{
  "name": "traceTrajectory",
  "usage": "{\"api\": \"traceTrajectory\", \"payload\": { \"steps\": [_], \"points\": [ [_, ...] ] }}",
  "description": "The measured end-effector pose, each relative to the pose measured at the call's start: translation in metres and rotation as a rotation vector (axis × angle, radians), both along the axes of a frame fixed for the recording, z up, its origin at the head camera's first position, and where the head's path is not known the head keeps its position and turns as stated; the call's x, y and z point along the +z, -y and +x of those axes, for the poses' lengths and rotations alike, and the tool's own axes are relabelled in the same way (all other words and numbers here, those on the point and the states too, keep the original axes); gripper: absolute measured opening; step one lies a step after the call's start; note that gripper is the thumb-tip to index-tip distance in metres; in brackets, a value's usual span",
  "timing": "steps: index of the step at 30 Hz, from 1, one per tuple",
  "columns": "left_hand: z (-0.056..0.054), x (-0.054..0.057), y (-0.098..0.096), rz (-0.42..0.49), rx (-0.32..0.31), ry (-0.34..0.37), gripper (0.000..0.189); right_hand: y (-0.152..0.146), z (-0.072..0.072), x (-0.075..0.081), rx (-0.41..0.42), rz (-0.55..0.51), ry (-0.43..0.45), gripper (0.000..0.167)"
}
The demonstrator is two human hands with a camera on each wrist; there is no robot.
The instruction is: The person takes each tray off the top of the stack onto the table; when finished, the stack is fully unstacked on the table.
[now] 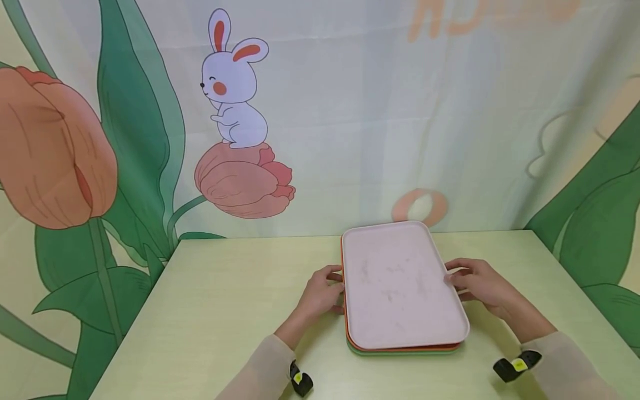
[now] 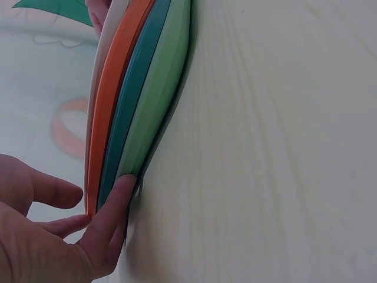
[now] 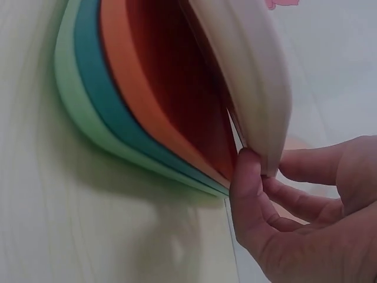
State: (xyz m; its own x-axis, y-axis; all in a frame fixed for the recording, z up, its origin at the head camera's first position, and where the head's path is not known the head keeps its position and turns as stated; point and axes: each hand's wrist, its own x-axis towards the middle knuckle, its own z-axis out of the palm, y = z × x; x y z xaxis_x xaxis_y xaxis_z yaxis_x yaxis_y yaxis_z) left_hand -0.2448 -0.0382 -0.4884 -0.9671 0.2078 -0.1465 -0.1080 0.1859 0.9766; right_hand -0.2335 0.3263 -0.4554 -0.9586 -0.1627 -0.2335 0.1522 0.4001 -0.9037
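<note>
A stack of rectangular trays lies on the table, with a pale pinkish-white tray point(image 1: 405, 283) on top. Beneath it come an orange tray point(image 3: 129, 76), a teal tray point(image 3: 94, 76) and a light green tray point(image 3: 68, 88) at the bottom. My right hand point(image 1: 480, 286) pinches the white tray's right edge between thumb and fingers. That edge is raised, and a gap shows over the orange tray in the right wrist view. At the stack's left side, my left hand point(image 1: 322, 291) touches the edges with loosely extended fingers, one digit against the light green tray.
The pale wooden table point(image 1: 240, 300) extends to both sides of the stack. Behind it hangs a curtain point(image 1: 340, 139) printed with a rabbit, tulips and leaves. Black straps with a yellow mark sit at both wrists, over light sleeves point(image 1: 570, 366).
</note>
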Motion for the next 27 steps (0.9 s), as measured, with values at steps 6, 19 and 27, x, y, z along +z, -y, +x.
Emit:
{"api": "traceTrajectory", "payload": {
  "steps": [6, 19, 27],
  "points": [
    [-0.001, 0.001, -0.001, 0.008, -0.029, -0.006, 0.053, 0.0, 0.0, 0.0, -0.038, -0.031, -0.008, 0.044],
    [-0.004, -0.001, -0.005, -0.02, -0.023, -0.018, 0.063, -0.02, 0.003, 0.0, -0.068, -0.063, -0.039, 0.053],
    [-0.007, -0.006, -0.003, 0.003, -0.013, -0.031, 0.065, -0.05, 0.008, 0.004, -0.106, -0.072, -0.048, 0.058]
  ]
}}
